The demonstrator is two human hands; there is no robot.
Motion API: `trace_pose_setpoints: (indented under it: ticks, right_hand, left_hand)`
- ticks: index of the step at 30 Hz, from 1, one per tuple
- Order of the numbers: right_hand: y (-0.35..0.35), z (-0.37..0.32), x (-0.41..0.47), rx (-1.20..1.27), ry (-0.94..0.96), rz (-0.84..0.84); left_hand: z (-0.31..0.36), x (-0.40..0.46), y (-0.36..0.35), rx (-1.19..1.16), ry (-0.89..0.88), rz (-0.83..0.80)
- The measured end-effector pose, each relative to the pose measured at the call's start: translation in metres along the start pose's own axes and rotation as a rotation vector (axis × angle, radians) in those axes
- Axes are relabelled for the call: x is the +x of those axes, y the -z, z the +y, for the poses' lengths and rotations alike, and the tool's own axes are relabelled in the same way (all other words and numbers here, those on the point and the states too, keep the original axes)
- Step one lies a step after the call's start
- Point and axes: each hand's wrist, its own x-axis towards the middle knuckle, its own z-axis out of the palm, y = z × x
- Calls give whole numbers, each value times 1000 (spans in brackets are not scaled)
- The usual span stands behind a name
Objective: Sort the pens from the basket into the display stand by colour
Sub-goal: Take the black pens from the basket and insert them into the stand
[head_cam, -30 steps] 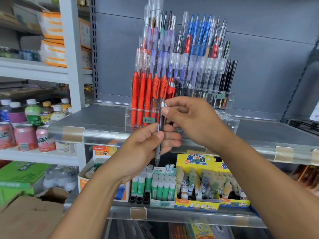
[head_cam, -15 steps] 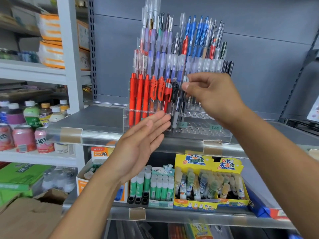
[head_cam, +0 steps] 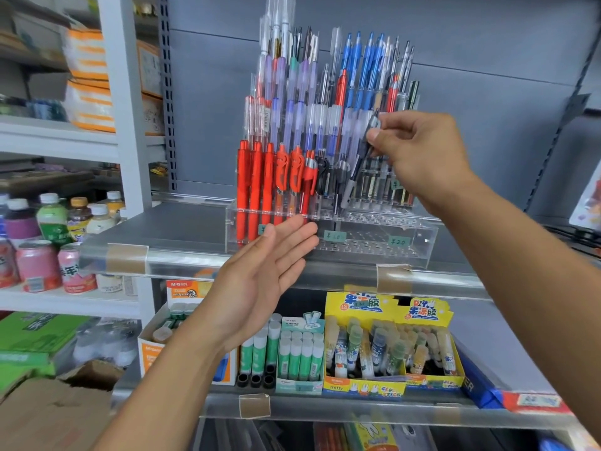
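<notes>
A clear acrylic display stand (head_cam: 419, 239) sits on the shelf, stepped in tiers. Red pens (head_cam: 257, 183) fill its front left, purple and clear pens stand in the middle, blue pens (head_cam: 364, 63) at the upper right, dark pens at the right. My right hand (head_cam: 419, 154) pinches a dark grey pen (head_cam: 356, 170) by its top. The pen slants down-left, its tip over the middle rows of the stand. My left hand (head_cam: 260, 275) is flat with straight fingers, fingertips against the stand's front left. The basket is out of view.
The stand's front right rows are bare holes with price tags. Below the shelf edge (head_cam: 325, 275) stand boxes of glue sticks (head_cam: 361, 349). Drink bottles and cans (head_cam: 39, 242) fill the left shelves. Cardboard boxes (head_cam: 48, 408) lie at the bottom left.
My right hand took the pen from my left hand and carried it up and right over the stand. My left hand let go, opened flat and now touches the stand's front.
</notes>
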Motion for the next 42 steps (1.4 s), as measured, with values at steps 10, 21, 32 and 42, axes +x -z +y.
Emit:
trace_pose_setpoints:
  ticks: [10,21,32,42]
  right_hand:
    - [-21,16,-12,-190,-85,-165]
    - [-24,22,-25,-191,-58,-64]
    - [-28,13,-140,37,68,-18]
    - [-46,57,-215,266,-77,-33]
  left_hand:
    - [3,-1,-1,-42,28,-19]
    - [5,-5,-7,33,-5,25]
    - [-3,-24,-39,531,-246,312]
    - [-57,-51,-35,701,-313,384]
